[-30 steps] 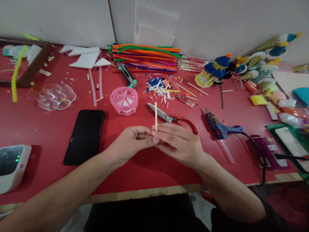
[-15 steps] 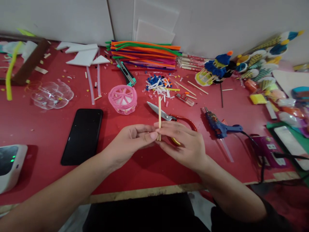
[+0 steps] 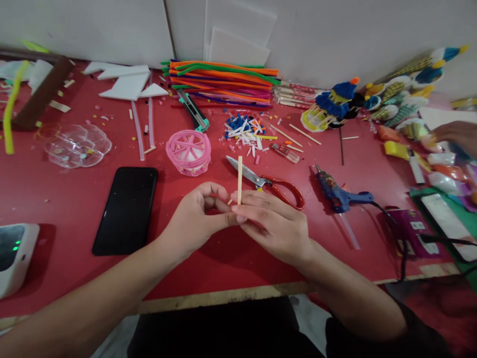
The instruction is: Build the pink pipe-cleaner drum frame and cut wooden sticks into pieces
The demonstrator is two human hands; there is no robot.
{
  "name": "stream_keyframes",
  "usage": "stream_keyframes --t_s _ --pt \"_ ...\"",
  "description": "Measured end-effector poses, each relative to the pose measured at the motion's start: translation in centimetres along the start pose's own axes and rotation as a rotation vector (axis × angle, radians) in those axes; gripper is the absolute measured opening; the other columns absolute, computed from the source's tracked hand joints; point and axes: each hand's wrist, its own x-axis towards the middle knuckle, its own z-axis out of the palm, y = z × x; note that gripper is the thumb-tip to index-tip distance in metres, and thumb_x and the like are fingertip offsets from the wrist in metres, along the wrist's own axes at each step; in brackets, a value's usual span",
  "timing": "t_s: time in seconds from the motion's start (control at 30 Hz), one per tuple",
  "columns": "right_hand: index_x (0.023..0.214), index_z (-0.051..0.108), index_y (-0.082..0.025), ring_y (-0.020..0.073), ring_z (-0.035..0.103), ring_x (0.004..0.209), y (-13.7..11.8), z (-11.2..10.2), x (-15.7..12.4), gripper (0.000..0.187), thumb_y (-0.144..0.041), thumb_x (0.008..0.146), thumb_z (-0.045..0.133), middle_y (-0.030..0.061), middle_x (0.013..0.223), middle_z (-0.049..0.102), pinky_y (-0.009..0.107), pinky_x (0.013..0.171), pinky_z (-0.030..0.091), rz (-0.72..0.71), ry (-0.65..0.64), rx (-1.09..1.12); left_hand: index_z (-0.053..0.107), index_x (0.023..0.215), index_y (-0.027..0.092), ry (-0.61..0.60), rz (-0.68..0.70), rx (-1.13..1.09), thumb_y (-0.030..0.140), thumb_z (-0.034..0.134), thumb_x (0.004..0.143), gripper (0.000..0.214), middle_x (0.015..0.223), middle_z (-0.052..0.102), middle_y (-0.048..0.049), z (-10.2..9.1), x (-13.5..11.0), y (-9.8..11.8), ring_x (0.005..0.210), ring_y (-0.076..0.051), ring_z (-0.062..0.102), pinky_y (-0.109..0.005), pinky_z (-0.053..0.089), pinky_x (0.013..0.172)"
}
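A pale wooden stick (image 3: 239, 180) stands upright between my hands above the table's front half. Its lower end is pinched by my right hand (image 3: 274, 223), whose fingers hide part of it. My left hand (image 3: 204, 216) is curled beside it, with the thumb pressed at the stick's base. The short tip of another wooden piece (image 3: 230, 202) shows by the left fingers. Just beyond my hands lie scissors with red handles (image 3: 288, 191), partly behind the right fingers. A pink round basket-like craft piece (image 3: 189, 154) sits farther back to the left.
A black phone (image 3: 125, 211) lies left of my hands, a blue glue gun (image 3: 337, 191) with its cord to the right. Behind are cut scraps (image 3: 246, 132), a green cutter (image 3: 194, 112) and colourful pipe cleaners (image 3: 223, 82). Another person's hand (image 3: 458, 136) is over small bags at right.
My hands and the stick have shifted slightly left, and my left fingers have opened a little. Another person's hand has come in at the right edge among the bags.
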Motion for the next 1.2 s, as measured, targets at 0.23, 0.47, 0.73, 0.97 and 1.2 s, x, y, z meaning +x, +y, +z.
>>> stream_keyframes --t_s 0.23,0.47,0.73,0.97,1.2 --pt "0.105 0.067 -0.020 0.0153 0.069 0.106 -0.1 -0.1 -0.1 0.020 -0.011 0.088 0.062 0.0065 0.107 0.076 0.029 0.095 0.059 0.024 -0.014 0.023 0.059 0.075 0.017 -0.071 -0.017 0.030 0.019 0.088 0.056 0.036 0.063 0.068 0.0043 -0.6 0.2 0.0 0.061 -0.010 0.064 -0.021 0.049 0.063" --pt "0.098 0.068 -0.018 0.0155 0.071 0.102 -0.2 -0.1 -0.2 0.018 -0.007 0.084 0.063 0.0086 0.101 0.077 0.028 0.094 0.059 0.034 -0.002 0.034 0.064 0.079 0.016 -0.067 -0.059 0.044 0.022 0.089 0.055 0.035 0.065 0.070 0.0033 -0.6 0.2 0.1 0.062 -0.010 0.066 -0.020 0.051 0.064" --pt "0.103 0.068 -0.021 0.0165 0.070 0.103 0.2 -0.2 -0.3 0.020 -0.013 0.086 0.064 0.0061 0.105 0.076 0.031 0.093 0.059 0.047 -0.011 0.043 0.059 0.076 0.017 -0.067 -0.061 0.065 0.022 0.090 0.054 0.038 0.073 0.073 0.0013 -0.8 0.3 0.8 0.070 -0.013 0.069 -0.022 0.052 0.068" --pt "0.103 0.068 -0.024 0.0163 0.070 0.103 0.3 0.2 -0.4 0.021 -0.013 0.087 0.062 0.0034 0.105 0.076 0.033 0.091 0.060 0.040 -0.019 0.034 0.050 0.067 0.017 -0.034 -0.020 0.026 0.021 0.087 0.055 0.040 0.068 0.065 0.0047 -0.4 0.2 0.3 0.065 -0.009 0.064 -0.020 0.051 0.064" --pt "0.119 0.065 -0.023 0.0177 0.068 0.108 0.4 0.1 -0.5 0.032 -0.017 0.088 0.064 0.0051 0.112 0.074 0.032 0.097 0.058 0.037 -0.042 0.046 0.043 0.066 0.018 -0.058 -0.039 -0.067 0.023 0.084 0.061 0.041 0.063 0.062 0.0070 -0.2 -0.1 0.0 0.060 -0.008 0.062 -0.018 0.049 0.060"
